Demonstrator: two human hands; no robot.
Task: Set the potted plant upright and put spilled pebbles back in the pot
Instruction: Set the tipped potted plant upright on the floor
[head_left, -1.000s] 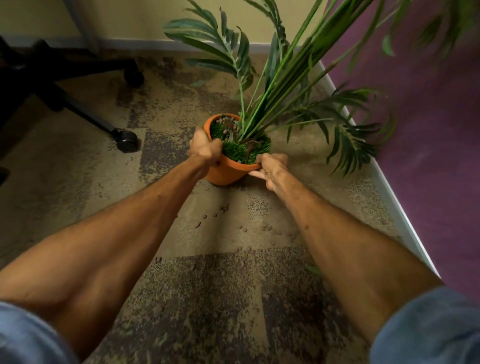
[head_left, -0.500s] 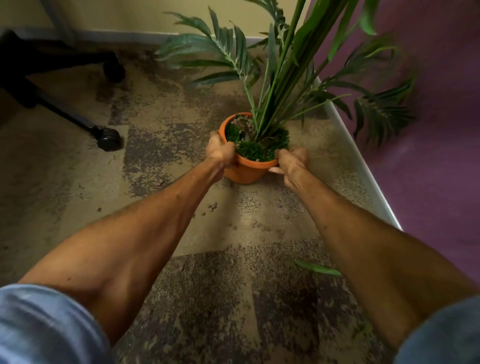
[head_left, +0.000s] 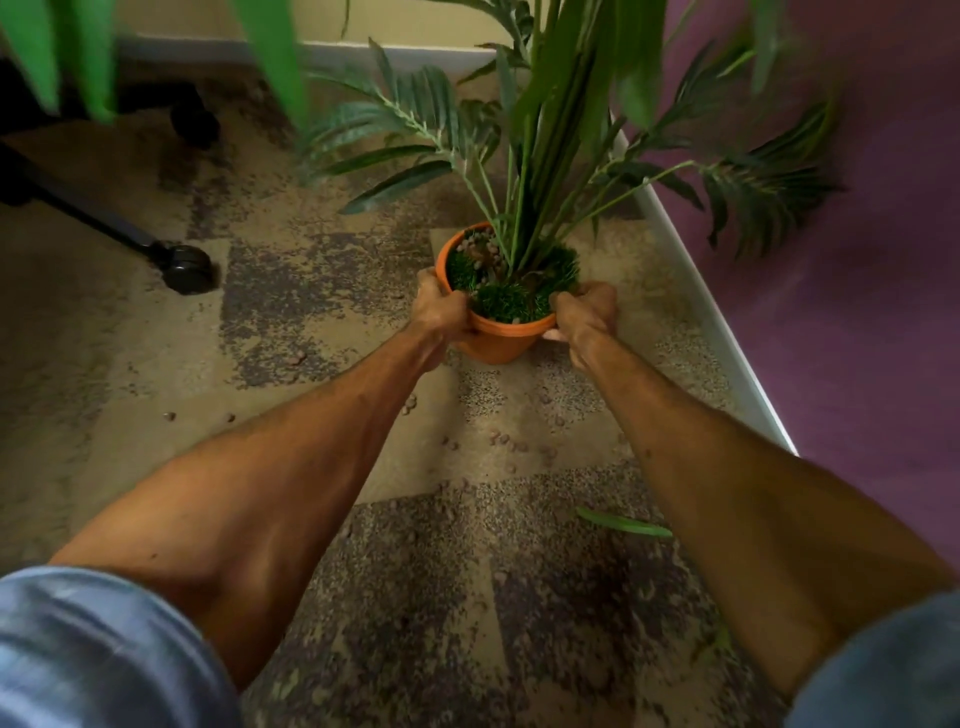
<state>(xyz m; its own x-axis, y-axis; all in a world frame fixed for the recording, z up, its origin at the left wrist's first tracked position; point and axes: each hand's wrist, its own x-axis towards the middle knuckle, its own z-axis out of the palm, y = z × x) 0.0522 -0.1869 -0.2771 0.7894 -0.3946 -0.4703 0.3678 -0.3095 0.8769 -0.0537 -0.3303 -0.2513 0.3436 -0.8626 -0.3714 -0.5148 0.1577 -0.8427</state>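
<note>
An orange pot (head_left: 498, 344) with a tall green palm-like plant (head_left: 550, 130) stands nearly upright on the carpet. Green moss and a few brown pebbles lie inside the pot. My left hand (head_left: 441, 309) grips the pot's left rim, thumb over the edge. On the opposite side, my right hand (head_left: 584, 312) grips the right rim. Several small brown pebbles (head_left: 501, 439) lie scattered on the carpet in front of the pot, between my forearms, with a few more pebbles (head_left: 410, 405) near my left forearm.
An office chair's black base and caster (head_left: 184, 265) stand at the left. A purple wall with a white skirting board (head_left: 717, 332) runs along the right, close to the pot. A fallen green leaf (head_left: 623, 525) lies on the patterned carpet.
The pot and plant have swung from leaning right towards the wall to nearly upright. Both hands stayed on the rim and moved with it.
</note>
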